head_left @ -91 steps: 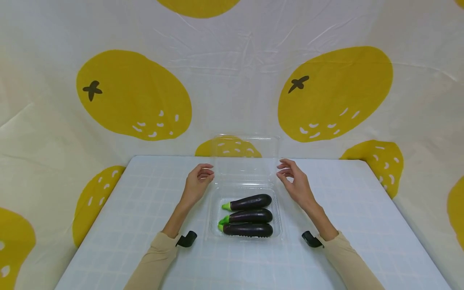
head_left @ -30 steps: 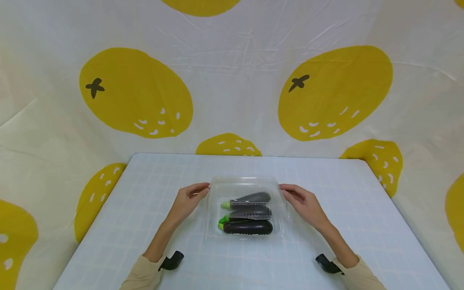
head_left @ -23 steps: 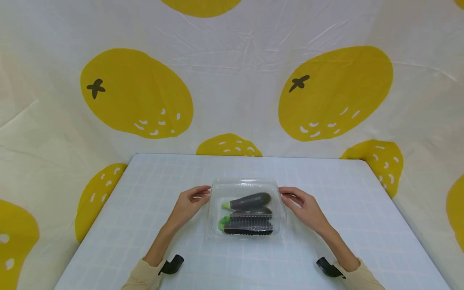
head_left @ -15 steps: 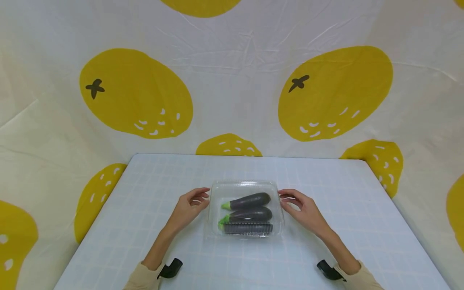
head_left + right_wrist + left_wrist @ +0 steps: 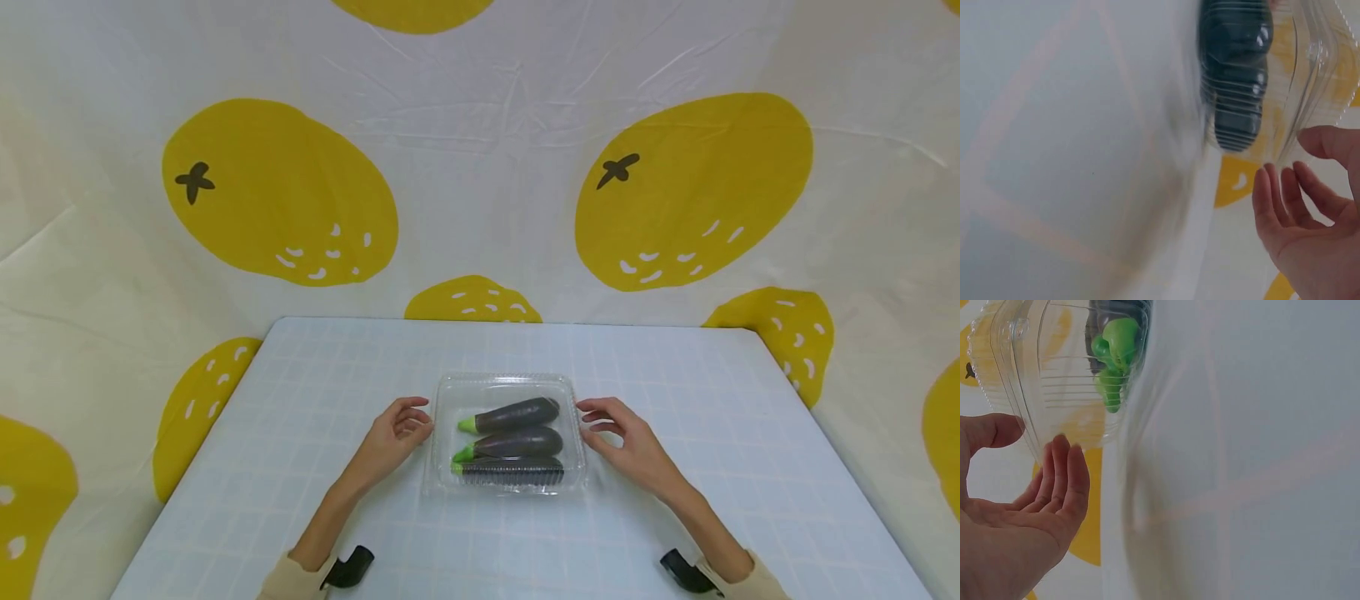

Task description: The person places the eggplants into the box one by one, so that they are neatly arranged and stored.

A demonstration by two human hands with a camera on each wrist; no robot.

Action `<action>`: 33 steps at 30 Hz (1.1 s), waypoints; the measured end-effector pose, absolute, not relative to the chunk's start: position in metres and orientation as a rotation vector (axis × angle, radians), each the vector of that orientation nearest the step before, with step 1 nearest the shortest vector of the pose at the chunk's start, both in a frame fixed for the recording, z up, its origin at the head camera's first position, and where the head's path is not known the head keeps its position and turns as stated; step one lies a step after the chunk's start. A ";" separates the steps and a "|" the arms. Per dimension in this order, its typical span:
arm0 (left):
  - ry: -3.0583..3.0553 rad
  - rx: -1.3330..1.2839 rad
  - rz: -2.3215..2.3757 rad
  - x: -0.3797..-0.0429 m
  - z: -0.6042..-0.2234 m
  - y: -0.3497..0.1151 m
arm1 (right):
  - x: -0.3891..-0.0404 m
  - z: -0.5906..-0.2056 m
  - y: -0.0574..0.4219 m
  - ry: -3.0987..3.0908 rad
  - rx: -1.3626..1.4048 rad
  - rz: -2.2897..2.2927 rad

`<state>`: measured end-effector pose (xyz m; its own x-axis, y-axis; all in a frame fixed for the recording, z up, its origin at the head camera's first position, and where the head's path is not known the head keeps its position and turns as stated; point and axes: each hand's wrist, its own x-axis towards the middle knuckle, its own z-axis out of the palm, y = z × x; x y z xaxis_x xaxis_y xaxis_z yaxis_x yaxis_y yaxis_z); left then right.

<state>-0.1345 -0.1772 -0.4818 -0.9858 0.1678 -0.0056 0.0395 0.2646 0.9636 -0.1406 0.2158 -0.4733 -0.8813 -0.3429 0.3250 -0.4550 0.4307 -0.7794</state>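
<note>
A clear plastic clamshell container sits on the table with its lid down over the base. Three dark eggplants lie inside, seen through the lid, green stems to the left. My left hand is at the left side, fingers loosely bent, thumb by the rim. At the right side my right hand has its fingertips by the rim, fingers loosely bent and thumb apart from them. In both wrist views thumb and fingers stand apart near the rim; whether they touch it is hard to tell.
A pale checked cloth covers the table. Behind it hangs a white sheet printed with large yellow fruit. Each wrist carries a small black camera, one by the left sleeve.
Three seconds ago the lid stood raised at the back, between my hands. It has swung forward and down over the eggplants. Lately both hands have slid slightly nearer along the sides.
</note>
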 end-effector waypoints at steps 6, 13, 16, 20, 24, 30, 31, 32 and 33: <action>2.295 0.218 1.850 -0.129 -0.485 -0.181 | -0.132 -0.473 0.217 -2.644 0.620 1.453; 2.195 0.280 1.764 -0.124 -0.491 -0.188 | -0.126 -0.471 0.223 -2.746 0.605 1.510; 2.141 0.320 1.745 -0.121 -0.492 -0.191 | -0.123 -0.470 0.227 -2.781 0.666 1.541; 2.066 0.396 1.726 -0.118 -0.492 -0.194 | -0.119 -0.470 0.233 -2.830 0.750 1.578; 2.008 0.473 1.708 -0.115 -0.492 -0.196 | -0.118 -0.468 0.237 -2.889 0.787 1.630; 1.934 0.543 1.651 -0.113 -0.492 -0.198 | -0.118 -0.471 0.241 -2.899 0.881 1.769; 1.924 0.551 1.646 -0.113 -0.491 -0.198 | -0.118 -0.471 0.241 -2.897 0.895 1.794; 1.915 0.558 1.641 -0.113 -0.491 -0.198 | -0.118 -0.471 0.241 -2.890 0.919 1.819; 1.910 0.564 1.637 -0.113 -0.490 -0.198 | -0.119 -0.472 0.241 -2.886 0.943 1.846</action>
